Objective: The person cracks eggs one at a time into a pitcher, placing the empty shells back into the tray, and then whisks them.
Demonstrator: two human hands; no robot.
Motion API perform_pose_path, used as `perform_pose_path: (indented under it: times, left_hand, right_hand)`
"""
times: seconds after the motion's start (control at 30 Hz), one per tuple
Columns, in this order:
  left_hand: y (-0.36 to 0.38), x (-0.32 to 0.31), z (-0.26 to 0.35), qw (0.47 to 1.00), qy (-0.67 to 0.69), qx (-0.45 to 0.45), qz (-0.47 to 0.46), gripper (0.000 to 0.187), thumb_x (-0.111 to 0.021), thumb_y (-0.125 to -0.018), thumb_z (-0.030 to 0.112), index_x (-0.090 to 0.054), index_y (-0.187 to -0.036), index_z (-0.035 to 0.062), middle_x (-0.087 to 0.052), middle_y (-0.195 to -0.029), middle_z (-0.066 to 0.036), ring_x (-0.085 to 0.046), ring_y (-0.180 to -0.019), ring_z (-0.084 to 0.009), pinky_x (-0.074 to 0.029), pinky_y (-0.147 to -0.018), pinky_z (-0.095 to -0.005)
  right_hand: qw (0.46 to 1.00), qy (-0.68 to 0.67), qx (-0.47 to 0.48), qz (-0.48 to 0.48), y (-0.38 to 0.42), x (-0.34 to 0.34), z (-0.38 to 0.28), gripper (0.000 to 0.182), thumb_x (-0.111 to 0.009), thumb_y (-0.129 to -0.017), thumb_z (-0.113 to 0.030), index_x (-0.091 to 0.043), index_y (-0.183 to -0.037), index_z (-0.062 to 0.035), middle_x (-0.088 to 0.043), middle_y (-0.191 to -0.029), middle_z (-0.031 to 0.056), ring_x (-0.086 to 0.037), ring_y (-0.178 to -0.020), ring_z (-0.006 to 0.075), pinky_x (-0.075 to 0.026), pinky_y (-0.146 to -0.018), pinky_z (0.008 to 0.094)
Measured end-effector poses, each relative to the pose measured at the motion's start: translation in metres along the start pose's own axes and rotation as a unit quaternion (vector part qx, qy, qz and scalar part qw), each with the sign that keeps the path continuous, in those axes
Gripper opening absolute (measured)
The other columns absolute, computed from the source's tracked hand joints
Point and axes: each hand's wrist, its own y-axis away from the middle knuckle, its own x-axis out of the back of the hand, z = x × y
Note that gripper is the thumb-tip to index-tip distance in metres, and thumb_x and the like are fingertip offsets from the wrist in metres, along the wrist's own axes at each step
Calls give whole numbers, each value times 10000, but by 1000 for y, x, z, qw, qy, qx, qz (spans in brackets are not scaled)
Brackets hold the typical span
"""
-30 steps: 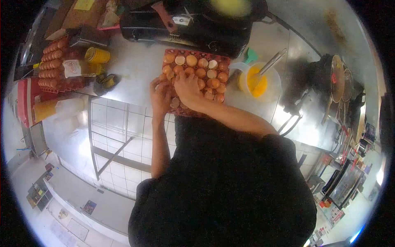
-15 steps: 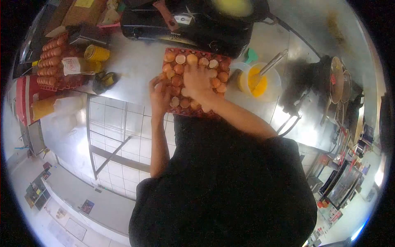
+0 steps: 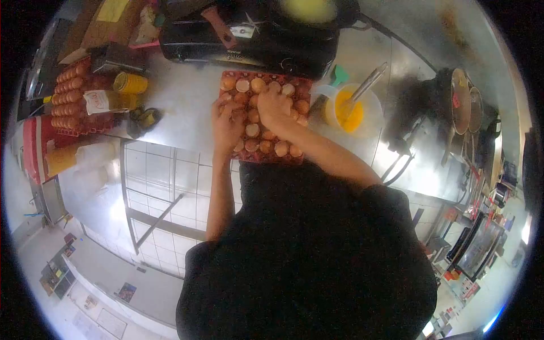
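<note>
The steel surface (image 3: 181, 96) carries everything here. Beyond both hands, at its far edge, sits a black stove (image 3: 249, 39) with a pan of yellow egg (image 3: 309, 8) on top. The egg tray (image 3: 263, 156) lies directly under the hands, its cups filled with whole brown eggs and opened shells. Just to the right of the right hand stands a plastic jug of beaten egg (image 3: 350, 113) with a metal utensil leaning in it. Well to the left of the left hand are a yellow tin (image 3: 130, 83) and more stacked eggs (image 3: 71, 96). The left hand (image 3: 226, 126) rests on the tray's left side, fingers curled over the eggs; whether its grip is clamped on one I cannot tell. The right hand (image 3: 273, 107) lies over the tray's middle, fingers bent down among the eggs, grip likewise unclear.
</note>
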Motion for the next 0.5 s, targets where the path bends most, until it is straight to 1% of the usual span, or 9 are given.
perform_pose_path:
  times: [0.03,0.1,0.13,0.17,0.23,0.33,0.43,0.5]
  left_hand:
    - [0,-1,-1,1000,-8,5,-2,207,-698,-836,27,-679,-1042,43,-547,-1271,-182,-534,-1203,-369,-466,-1001,-455]
    - [2,-3,0,1000,-24,17,-6,235,-700,-824,3,-701,-1052,60,-539,-1271,-170,-552,-1186,-352,-500,-953,-440]
    - [3,-3,0,1000,-21,16,-6,226,-701,-830,8,-704,-1049,61,-538,-1269,-170,-549,-1190,-354,-499,-954,-443]
    - [3,-3,1,1000,-18,15,-5,216,-701,-835,14,-706,-1046,61,-538,-1268,-169,-546,-1194,-356,-498,-955,-446]
    - [4,-3,-1,1000,-12,24,-9,200,-702,-844,23,-709,-1041,61,-539,-1263,-168,-541,-1203,-357,-495,-960,-451]
    - [6,-1,1,999,-11,46,-16,191,-705,-848,31,-710,-1037,59,-542,-1255,-167,-532,-1217,-357,-492,-970,-455]
    - [9,3,1,999,-22,45,-14,198,-709,-843,32,-710,-1040,59,-539,-1257,-171,-529,-1223,-355,-492,-979,-459]
    - [10,2,-3,999,-13,34,-9,204,-710,-843,33,-707,-1045,59,-535,-1262,-175,-533,-1219,-354,-495,-980,-461]
  right_hand:
    - [1000,3,-22,16,0,-1,-3,293,-628,-881,-125,-691,-1108,49,-558,-1243,272,-692,-960,423,-581,-749,430]
    - [999,32,-12,30,-5,-17,-7,276,-638,-872,-139,-702,-1072,41,-584,-1229,275,-694,-949,406,-575,-732,414]
    - [998,47,-8,35,-7,-24,-7,269,-644,-868,-146,-707,-1055,37,-597,-1221,276,-694,-944,398,-572,-723,407]
    - [999,49,-5,9,-10,-31,-4,248,-638,-863,-127,-711,-1037,35,-609,-1178,268,-692,-948,380,-576,-719,390]
    - [998,52,1,-40,-14,-16,-5,211,-626,-854,-88,-718,-1002,31,-631,-1092,252,-689,-955,345,-584,-712,357]
    - [997,31,40,-65,-5,19,-1,213,-611,-865,-92,-719,-976,54,-646,-1109,286,-693,-966,348,-591,-731,401]
    - [995,26,57,-72,-10,12,4,238,-585,-898,-104,-712,-1000,69,-646,-1154,292,-696,-995,360,-599,-755,428]
    - [998,-30,-1,-62,-11,16,2,247,-567,-917,-111,-713,-991,75,-658,-1135,279,-696,-1012,369,-602,-764,444]
